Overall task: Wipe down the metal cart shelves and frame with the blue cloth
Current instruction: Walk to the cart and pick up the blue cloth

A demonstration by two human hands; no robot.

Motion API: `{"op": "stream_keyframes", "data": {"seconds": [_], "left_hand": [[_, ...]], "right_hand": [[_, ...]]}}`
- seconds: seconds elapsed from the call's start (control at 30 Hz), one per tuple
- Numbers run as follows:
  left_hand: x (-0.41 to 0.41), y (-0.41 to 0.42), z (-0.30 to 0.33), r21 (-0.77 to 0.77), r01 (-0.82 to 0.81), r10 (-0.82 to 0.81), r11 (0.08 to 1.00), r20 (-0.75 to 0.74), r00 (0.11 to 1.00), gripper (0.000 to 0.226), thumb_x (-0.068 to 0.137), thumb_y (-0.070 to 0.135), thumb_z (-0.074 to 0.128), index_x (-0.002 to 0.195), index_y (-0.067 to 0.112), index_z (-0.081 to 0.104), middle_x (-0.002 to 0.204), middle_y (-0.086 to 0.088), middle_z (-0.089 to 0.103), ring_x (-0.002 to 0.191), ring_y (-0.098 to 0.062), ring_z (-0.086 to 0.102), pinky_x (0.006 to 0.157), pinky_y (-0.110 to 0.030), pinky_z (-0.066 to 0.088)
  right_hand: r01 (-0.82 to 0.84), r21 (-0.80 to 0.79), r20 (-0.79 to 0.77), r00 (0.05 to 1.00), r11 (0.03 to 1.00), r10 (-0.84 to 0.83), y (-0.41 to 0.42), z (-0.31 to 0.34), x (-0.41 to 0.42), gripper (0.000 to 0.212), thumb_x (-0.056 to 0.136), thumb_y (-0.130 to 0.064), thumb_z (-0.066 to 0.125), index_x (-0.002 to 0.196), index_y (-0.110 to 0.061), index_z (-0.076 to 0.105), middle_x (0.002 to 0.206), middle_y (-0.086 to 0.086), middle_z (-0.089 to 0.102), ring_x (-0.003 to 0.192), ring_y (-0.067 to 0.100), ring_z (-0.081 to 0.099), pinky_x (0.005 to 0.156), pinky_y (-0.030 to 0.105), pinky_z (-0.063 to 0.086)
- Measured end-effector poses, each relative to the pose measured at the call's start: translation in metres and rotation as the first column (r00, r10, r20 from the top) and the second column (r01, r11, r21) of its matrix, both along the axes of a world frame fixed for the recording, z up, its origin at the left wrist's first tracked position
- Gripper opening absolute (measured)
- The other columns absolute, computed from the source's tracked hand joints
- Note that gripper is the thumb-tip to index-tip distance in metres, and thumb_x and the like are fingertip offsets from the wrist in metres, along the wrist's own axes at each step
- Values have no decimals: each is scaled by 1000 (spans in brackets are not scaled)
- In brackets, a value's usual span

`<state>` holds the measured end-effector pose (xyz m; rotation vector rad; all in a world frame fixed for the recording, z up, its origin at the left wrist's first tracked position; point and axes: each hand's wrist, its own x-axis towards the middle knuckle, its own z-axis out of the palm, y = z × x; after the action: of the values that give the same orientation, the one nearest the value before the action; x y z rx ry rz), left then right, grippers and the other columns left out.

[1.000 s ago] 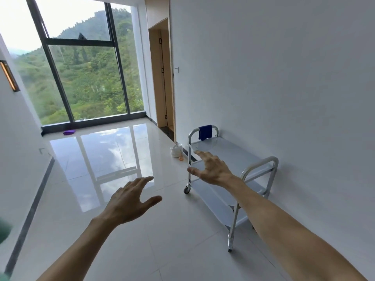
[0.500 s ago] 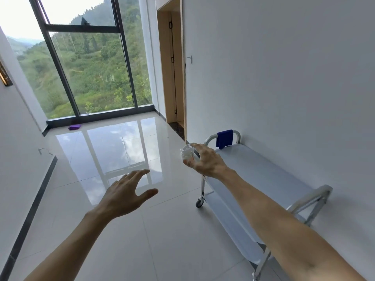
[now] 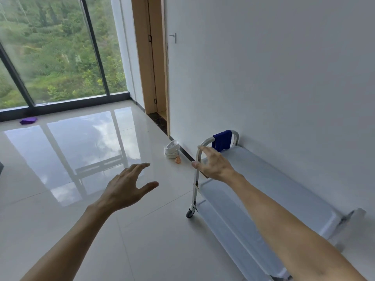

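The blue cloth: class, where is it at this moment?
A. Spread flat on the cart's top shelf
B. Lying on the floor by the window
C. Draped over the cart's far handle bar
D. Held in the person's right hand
C: the blue cloth hangs over the curved handle bar at the far end of the metal cart; the right hand is open and empty just short of it.

Daylight is pouring through a tall dark-framed window [image 3: 50, 51], showing green hillside. The glossy pale tiled floor [image 3: 81, 159] is reflecting the panes. A white wall [image 3: 274, 78] is running beside a wooden doorway [image 3: 150, 57].
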<state>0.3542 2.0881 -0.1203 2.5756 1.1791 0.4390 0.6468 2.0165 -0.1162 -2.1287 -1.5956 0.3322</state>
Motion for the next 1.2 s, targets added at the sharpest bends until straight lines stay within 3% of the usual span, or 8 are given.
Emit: {"op": "stream_keyframes", "data": {"seconds": [0.3, 0.5, 0.6, 0.8, 0.97, 1.2], "left_hand": [[128, 190, -13, -145, 252, -252, 957, 20, 968, 77, 81, 71, 48, 145, 29, 38, 149, 4, 46, 131, -18, 48, 103, -44, 46], [216, 251, -36, -284, 370, -354, 884, 111, 929, 71, 80, 65, 54, 138, 24, 47, 136, 1, 56, 115, -16, 56, 96, -39, 49], [261, 273, -51, -335, 413, -385, 847, 152, 911, 60, 87, 49, 63, 138, 19, 49, 133, -1, 58, 109, -14, 56, 92, -33, 50], [338, 312, -76, -426, 415, -351, 804, 224, 909, 51, 90, 40, 66, 135, 20, 52, 124, 11, 58, 110, -14, 60, 91, -38, 54], [384, 339, -90, -582, 315, -196, 749, 260, 946, 40, 93, 39, 63, 129, 23, 57, 121, 8, 63, 105, -8, 63, 75, -22, 51], [445, 368, -114, -719, 259, -141, 645, 221, 965, 38, 94, 40, 60, 129, 24, 57, 121, 7, 63, 103, -5, 64, 85, -29, 54]], "right_hand": [[281, -70, -133, 948, 957, -288, 109, -23, 82, 65, 93, -50, 60, 147, -25, 36, 149, -1, 41, 134, 22, 43, 104, 42, 43], [444, -118, -233, 857, 888, -459, 132, -48, 140, 72, 94, -51, 59, 154, -24, 30, 159, 2, 31, 145, 22, 32, 115, 41, 35], [516, -112, -280, 804, 850, -525, 142, -62, 173, 69, 94, -47, 60, 152, -22, 33, 157, 2, 35, 143, 20, 34, 112, 34, 33], [569, -120, -392, 726, 814, -565, 181, -87, 249, 67, 94, -44, 63, 151, -21, 37, 155, -1, 40, 140, 20, 40, 110, 32, 36], [554, -165, -463, 687, 816, -560, 229, -102, 315, 63, 93, -47, 61, 148, -22, 41, 151, -1, 43, 137, 21, 44, 109, 37, 41], [506, -247, -501, 663, 827, -556, 267, -124, 359, 56, 94, -47, 60, 143, -25, 45, 148, 0, 48, 134, 21, 48, 109, 41, 43]]}}
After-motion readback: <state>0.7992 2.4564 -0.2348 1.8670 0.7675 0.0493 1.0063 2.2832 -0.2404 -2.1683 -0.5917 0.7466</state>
